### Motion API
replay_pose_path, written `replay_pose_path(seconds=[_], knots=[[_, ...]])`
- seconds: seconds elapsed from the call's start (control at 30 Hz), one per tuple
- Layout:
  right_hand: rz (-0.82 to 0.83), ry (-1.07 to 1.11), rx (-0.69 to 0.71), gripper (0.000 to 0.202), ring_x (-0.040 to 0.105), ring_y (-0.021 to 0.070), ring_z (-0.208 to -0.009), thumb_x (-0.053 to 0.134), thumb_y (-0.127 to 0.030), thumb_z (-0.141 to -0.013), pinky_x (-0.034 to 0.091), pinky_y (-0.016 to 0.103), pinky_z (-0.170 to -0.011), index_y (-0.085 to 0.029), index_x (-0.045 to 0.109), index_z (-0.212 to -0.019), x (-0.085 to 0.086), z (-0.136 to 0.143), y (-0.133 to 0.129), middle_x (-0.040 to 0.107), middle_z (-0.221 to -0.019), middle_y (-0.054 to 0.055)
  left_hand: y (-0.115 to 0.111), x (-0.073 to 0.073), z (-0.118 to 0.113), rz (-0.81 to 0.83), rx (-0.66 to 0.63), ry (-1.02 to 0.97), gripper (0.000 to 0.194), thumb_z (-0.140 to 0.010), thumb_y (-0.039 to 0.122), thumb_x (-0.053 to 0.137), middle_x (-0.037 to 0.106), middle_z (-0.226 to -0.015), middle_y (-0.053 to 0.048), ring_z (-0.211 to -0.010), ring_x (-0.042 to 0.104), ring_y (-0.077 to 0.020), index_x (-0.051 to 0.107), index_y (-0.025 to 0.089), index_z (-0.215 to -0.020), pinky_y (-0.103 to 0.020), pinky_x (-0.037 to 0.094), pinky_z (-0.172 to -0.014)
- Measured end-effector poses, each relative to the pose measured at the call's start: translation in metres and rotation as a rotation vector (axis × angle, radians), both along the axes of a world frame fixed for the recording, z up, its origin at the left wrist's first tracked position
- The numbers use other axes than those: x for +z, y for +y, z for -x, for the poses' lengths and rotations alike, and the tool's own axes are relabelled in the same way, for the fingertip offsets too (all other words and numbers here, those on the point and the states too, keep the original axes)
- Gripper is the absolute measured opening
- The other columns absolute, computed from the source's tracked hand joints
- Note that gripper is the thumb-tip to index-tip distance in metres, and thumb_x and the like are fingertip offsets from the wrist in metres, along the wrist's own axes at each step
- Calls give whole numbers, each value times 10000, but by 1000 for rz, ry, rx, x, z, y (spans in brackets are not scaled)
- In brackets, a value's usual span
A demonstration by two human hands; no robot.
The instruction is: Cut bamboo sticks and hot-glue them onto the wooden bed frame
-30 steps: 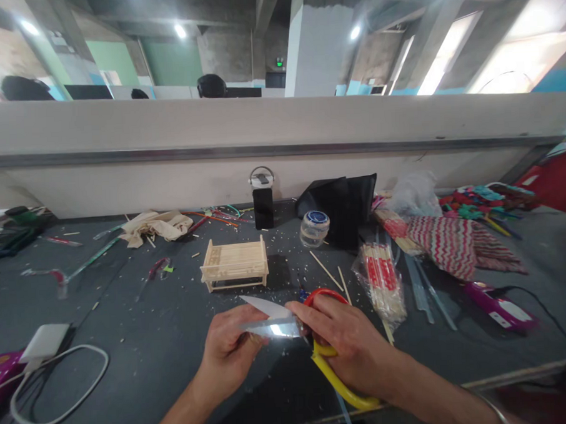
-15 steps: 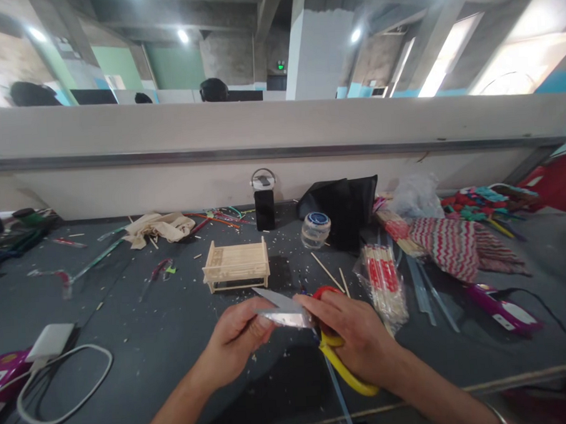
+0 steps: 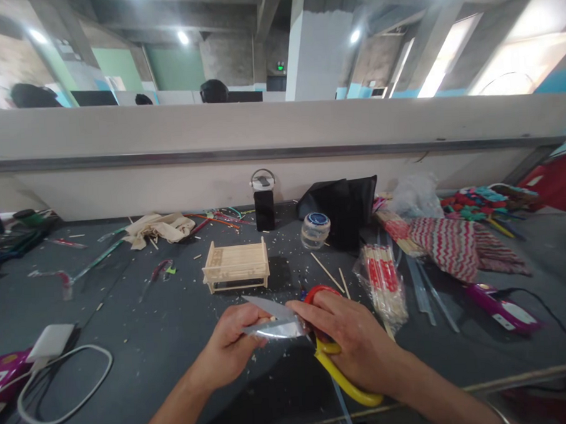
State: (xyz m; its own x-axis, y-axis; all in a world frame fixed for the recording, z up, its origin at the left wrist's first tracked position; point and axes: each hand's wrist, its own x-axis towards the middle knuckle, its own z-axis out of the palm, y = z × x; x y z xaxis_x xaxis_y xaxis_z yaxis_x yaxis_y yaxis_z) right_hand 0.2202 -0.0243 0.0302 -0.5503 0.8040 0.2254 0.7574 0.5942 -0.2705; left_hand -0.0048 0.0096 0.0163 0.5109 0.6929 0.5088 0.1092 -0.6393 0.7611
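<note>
My right hand [image 3: 349, 337] is closed around the red and yellow handles of a pair of scissors [image 3: 349, 384]. The blades are parted and point left, towards my left hand [image 3: 235, 345]. That hand's thumb and fingers are pinched together beside the blades; what they hold is too small and too hidden to name. Just beyond the hands, a small wooden stick model [image 3: 236, 264] stands upright on the dark table [image 3: 167, 342]. Two loose sticks [image 3: 327, 271] lie beyond my right hand.
A clear jar [image 3: 316, 230] and an upright phone [image 3: 265, 210] stand further back. Bagged sticks [image 3: 384, 282], clear strips [image 3: 420, 290] and a striped cloth [image 3: 446, 245] lie at the right. A white charger with a cable [image 3: 52, 342] lies at the left.
The scissors and my right hand have shifted slightly left, so the blades overlap my left hand's fingertips more. My left hand has moved slightly left. The model has stayed put.
</note>
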Motion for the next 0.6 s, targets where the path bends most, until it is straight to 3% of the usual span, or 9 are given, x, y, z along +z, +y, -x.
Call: replay_pose_path(seconds=[0.3,0.47,0.6], knots=[[46,-10,11,678,526,171,-787,510,-39,-686,460,299,-683,-247,416,-1325,-3,1,-1,521,-919,36,0,0,1,-97,51,12,298,-888,225,472,544,-512,17,-488,472,-101,521,173,-599,-210,351,-507],[9,-62,-15,658,544,180,-769,525,-73,-694,465,305,-669,-244,423,-1320,-8,0,-1,551,-920,47,0,5,0,-103,31,0,322,-914,263,461,544,-509,9,-486,475,-108,547,172,-617,-220,356,-492],[54,-96,-2,622,568,179,-773,522,-88,-706,469,298,-692,-231,437,-1305,-13,-1,-2,599,-911,45,-1,0,0,-80,33,-5,304,-917,246,485,541,-511,13,-488,485,-105,581,172,-638,-213,358,-481]])
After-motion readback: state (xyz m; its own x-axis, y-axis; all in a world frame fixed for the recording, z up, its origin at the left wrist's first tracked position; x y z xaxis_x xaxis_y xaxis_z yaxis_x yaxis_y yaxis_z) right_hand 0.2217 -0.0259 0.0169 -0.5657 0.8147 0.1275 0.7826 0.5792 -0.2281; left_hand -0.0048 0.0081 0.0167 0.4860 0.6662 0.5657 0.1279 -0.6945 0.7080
